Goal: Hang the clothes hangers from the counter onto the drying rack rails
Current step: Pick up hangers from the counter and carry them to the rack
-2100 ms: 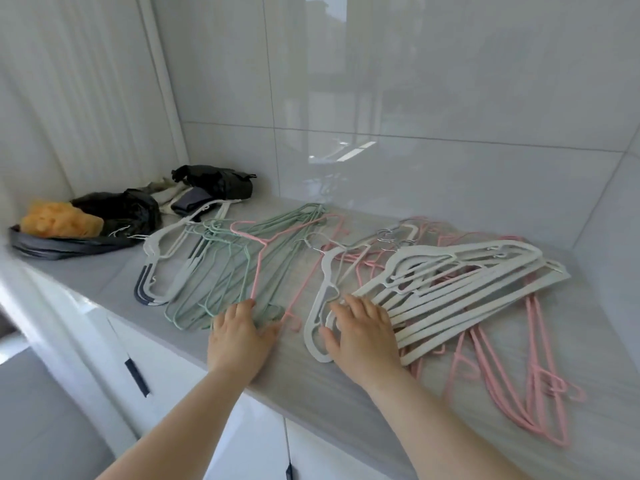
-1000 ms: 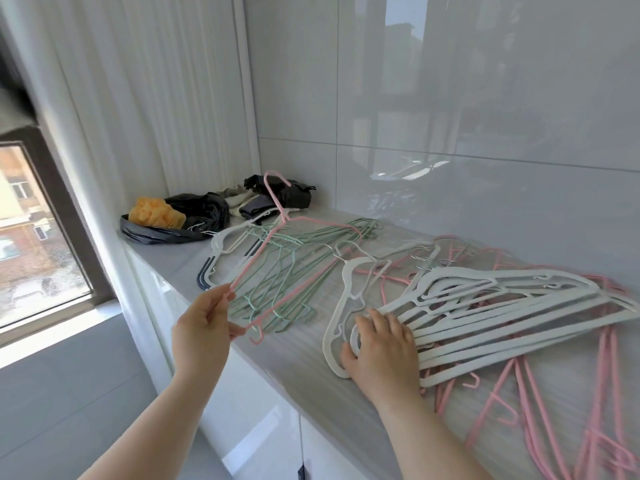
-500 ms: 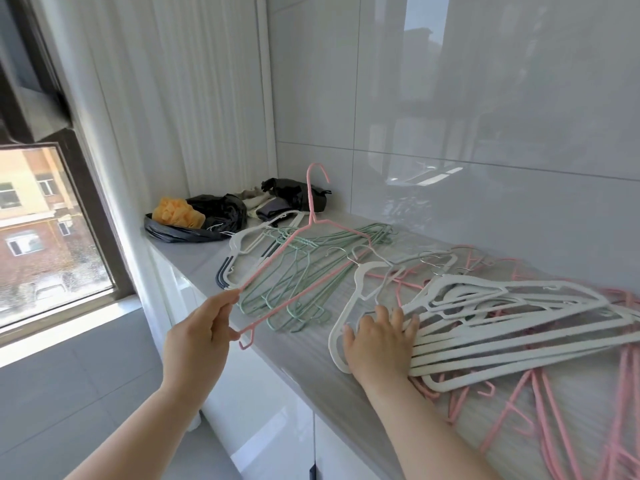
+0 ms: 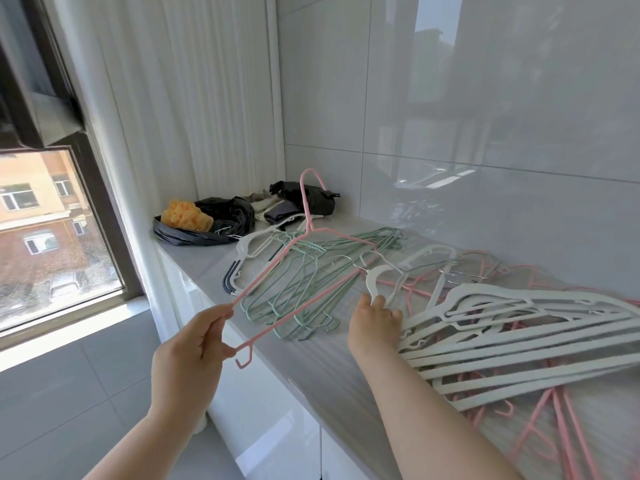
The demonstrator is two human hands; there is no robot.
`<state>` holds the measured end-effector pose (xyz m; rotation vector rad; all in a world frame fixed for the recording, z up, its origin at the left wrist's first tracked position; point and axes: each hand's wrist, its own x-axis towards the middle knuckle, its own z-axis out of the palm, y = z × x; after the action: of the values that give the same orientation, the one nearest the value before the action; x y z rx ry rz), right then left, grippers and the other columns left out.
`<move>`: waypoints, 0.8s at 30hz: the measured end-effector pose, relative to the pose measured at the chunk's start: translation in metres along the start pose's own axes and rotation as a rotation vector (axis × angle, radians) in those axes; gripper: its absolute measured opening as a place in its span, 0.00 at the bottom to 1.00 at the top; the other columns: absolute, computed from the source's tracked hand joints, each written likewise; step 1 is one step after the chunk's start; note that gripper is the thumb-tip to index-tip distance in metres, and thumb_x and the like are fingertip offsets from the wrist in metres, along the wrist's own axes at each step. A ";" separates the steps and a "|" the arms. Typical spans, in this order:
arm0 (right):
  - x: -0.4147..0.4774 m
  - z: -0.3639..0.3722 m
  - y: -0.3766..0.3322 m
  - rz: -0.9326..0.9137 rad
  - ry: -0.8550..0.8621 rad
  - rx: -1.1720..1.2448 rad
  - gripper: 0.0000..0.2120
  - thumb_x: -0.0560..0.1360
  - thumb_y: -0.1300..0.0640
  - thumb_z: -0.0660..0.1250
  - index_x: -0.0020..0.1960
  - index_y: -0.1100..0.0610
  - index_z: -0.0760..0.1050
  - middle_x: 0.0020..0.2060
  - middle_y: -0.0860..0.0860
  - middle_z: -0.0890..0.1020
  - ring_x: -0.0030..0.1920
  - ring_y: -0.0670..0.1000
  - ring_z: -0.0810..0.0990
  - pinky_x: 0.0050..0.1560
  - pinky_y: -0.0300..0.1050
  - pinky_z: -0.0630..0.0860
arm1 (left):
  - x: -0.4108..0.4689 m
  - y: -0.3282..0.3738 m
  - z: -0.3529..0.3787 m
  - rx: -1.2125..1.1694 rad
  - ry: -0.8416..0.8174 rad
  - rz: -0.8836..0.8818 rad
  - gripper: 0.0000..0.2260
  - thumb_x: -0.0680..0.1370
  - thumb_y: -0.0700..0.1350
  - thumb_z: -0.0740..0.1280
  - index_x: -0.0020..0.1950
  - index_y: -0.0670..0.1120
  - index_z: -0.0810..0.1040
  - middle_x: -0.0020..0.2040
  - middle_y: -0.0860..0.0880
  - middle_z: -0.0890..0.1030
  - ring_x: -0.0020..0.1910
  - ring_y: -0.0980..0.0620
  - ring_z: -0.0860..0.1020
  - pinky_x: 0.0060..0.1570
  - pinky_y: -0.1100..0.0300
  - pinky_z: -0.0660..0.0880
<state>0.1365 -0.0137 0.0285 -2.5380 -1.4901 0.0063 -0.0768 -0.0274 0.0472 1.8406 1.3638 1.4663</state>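
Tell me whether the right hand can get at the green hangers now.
Probably yes: the right hand sits beside the green hangers, bare counter between; only the lifted pink hanger crosses over them.

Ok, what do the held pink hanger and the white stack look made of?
The pink hanger: thin uniform rod with a bent hook, probably metal wire under a matte pink coating. The white hangers: broad flat matte bodies, likely plastic; grey edge strips may be rubbery; hooks look like shiny metal.
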 end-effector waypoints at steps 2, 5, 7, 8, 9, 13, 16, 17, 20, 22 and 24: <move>-0.002 0.000 0.003 0.005 0.007 0.030 0.21 0.77 0.64 0.55 0.70 0.62 0.57 0.66 0.56 0.65 0.61 0.54 0.73 0.65 0.48 0.60 | 0.001 -0.002 -0.001 -0.007 0.014 0.003 0.21 0.73 0.47 0.58 0.37 0.78 0.70 0.35 0.77 0.75 0.30 0.71 0.77 0.33 0.61 0.75; -0.004 -0.007 0.006 0.011 0.053 0.091 0.18 0.77 0.67 0.55 0.67 0.61 0.61 0.67 0.55 0.64 0.60 0.54 0.75 0.64 0.49 0.60 | 0.004 -0.014 0.004 0.001 0.022 -0.012 0.21 0.78 0.37 0.61 0.43 0.65 0.76 0.33 0.77 0.74 0.31 0.65 0.79 0.33 0.56 0.77; -0.007 -0.012 0.010 0.007 0.079 0.114 0.17 0.77 0.67 0.56 0.65 0.60 0.63 0.67 0.55 0.64 0.59 0.53 0.75 0.63 0.49 0.61 | 0.007 -0.020 0.006 0.017 0.029 -0.021 0.14 0.78 0.35 0.59 0.47 0.53 0.77 0.31 0.77 0.74 0.33 0.60 0.79 0.33 0.56 0.75; -0.009 -0.013 0.012 0.000 0.084 0.118 0.17 0.76 0.67 0.56 0.65 0.60 0.63 0.68 0.54 0.63 0.58 0.53 0.75 0.62 0.49 0.61 | 0.008 -0.021 0.007 0.019 0.034 -0.026 0.13 0.78 0.35 0.59 0.48 0.52 0.76 0.31 0.76 0.74 0.34 0.57 0.79 0.32 0.58 0.74; -0.011 -0.013 0.014 -0.010 0.085 0.120 0.17 0.76 0.67 0.56 0.65 0.59 0.63 0.68 0.54 0.63 0.58 0.53 0.75 0.62 0.48 0.61 | 0.010 -0.021 0.008 0.006 0.037 -0.033 0.12 0.78 0.36 0.59 0.48 0.53 0.76 0.31 0.76 0.75 0.34 0.54 0.79 0.32 0.60 0.74; -0.020 -0.013 0.021 -0.030 0.095 0.125 0.19 0.77 0.67 0.55 0.67 0.59 0.61 0.70 0.53 0.61 0.63 0.52 0.71 0.63 0.48 0.61 | 0.018 -0.020 0.006 -0.061 0.085 -0.071 0.11 0.79 0.38 0.58 0.50 0.52 0.76 0.32 0.70 0.78 0.30 0.64 0.79 0.30 0.73 0.72; -0.027 -0.013 0.024 -0.048 0.071 0.100 0.21 0.77 0.66 0.54 0.69 0.59 0.59 0.70 0.54 0.61 0.63 0.53 0.71 0.64 0.48 0.61 | 0.023 -0.018 -0.002 -0.126 0.159 -0.086 0.10 0.79 0.38 0.58 0.52 0.49 0.77 0.40 0.65 0.79 0.28 0.72 0.76 0.33 0.76 0.71; -0.028 -0.012 0.025 -0.057 0.059 0.076 0.21 0.77 0.66 0.54 0.69 0.59 0.59 0.69 0.54 0.62 0.63 0.54 0.71 0.64 0.48 0.61 | 0.024 -0.016 -0.006 -0.156 0.184 -0.086 0.10 0.79 0.38 0.58 0.53 0.48 0.76 0.44 0.58 0.79 0.27 0.73 0.75 0.32 0.77 0.71; -0.032 -0.009 0.025 -0.086 0.026 -0.008 0.18 0.77 0.66 0.54 0.67 0.59 0.62 0.66 0.54 0.66 0.64 0.54 0.68 0.63 0.47 0.61 | 0.022 -0.012 -0.022 -0.242 0.226 -0.080 0.10 0.79 0.37 0.57 0.54 0.48 0.75 0.50 0.51 0.77 0.26 0.71 0.76 0.31 0.78 0.73; -0.033 -0.009 0.024 -0.097 0.016 -0.045 0.17 0.77 0.66 0.54 0.65 0.59 0.63 0.64 0.54 0.68 0.64 0.54 0.67 0.63 0.47 0.61 | 0.020 -0.011 -0.032 -0.276 0.228 -0.081 0.11 0.79 0.36 0.57 0.54 0.48 0.75 0.51 0.49 0.76 0.27 0.69 0.77 0.30 0.78 0.74; -0.036 -0.011 0.023 -0.102 0.009 -0.075 0.17 0.77 0.65 0.54 0.65 0.59 0.64 0.63 0.53 0.69 0.64 0.55 0.67 0.63 0.47 0.60 | 0.017 -0.012 -0.041 -0.279 0.220 -0.082 0.11 0.79 0.35 0.57 0.54 0.49 0.74 0.51 0.48 0.77 0.27 0.68 0.78 0.30 0.77 0.74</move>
<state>0.1400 -0.0576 0.0316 -2.5116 -1.6447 -0.0765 -0.1194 -0.0169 0.0602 1.4699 1.2399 1.7568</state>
